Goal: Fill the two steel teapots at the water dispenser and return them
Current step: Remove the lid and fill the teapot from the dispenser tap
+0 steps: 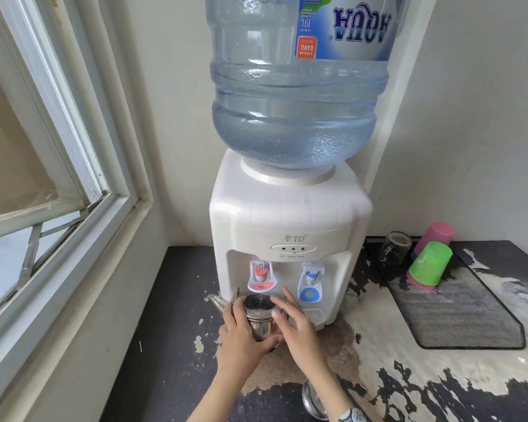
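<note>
A steel teapot (258, 312) stands open-topped under the red tap (261, 277) of the white water dispenser (290, 226), its spout pointing left. My left hand (241, 339) wraps around the pot's body. My right hand (296, 324) hovers at the pot's right side with fingers spread, its fingertips near the rim. A round steel piece (310, 400), perhaps a lid or the second pot, lies on the counter under my right forearm, mostly hidden. The blue tap (311, 280) is to the right.
A large blue water bottle (296, 95) sits on the dispenser. On the worn black counter (171, 330), a mesh mat (457, 312) at right holds a glass (395, 248) and green (430, 264) and pink (435, 236) cups. A window (43, 178) is at left.
</note>
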A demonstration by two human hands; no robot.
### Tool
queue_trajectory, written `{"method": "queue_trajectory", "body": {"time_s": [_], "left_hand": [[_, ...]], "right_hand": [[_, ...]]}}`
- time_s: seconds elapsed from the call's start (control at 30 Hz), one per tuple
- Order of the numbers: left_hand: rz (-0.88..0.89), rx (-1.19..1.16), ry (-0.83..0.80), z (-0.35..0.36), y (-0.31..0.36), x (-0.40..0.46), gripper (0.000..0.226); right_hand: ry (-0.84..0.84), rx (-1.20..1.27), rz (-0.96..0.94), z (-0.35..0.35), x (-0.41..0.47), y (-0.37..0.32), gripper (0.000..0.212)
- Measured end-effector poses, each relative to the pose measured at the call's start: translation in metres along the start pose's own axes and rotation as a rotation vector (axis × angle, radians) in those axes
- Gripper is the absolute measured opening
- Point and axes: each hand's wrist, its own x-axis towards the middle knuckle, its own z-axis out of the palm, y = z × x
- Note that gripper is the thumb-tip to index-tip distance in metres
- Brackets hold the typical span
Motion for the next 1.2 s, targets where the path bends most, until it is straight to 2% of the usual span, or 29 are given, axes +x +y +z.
{"method": "queue_trajectory", "body": {"time_s": [0.6,0.77,0.83,0.97,1.2], "left_hand": [[-0.022,0.066,-0.029,0.001,-0.003,0.003,0.105],[-0.018,0.085,-0.028,0.001,-0.004,0.004,0.105],[-0.024,0.084,-0.034,0.001,-0.004,0.004,0.107],[-0.026,0.076,-0.027,0.000,-0.003,0.004,0.107],[-0.014,0.083,-0.014,0.000,-0.002,0.003,0.106]], "right_hand": [[0.005,0.037,0.016,0.000,-0.002,-0.003,0.032],[-0.003,-0.042,0.021,0.000,-0.001,-0.011,0.030],[0.059,-0.111,0.023,0.001,0.001,-0.018,0.025],[0.201,0.014,0.011,0.003,0.006,-0.042,0.022],[0.064,0.187,0.080,-0.001,0.018,-0.070,0.036]]}}
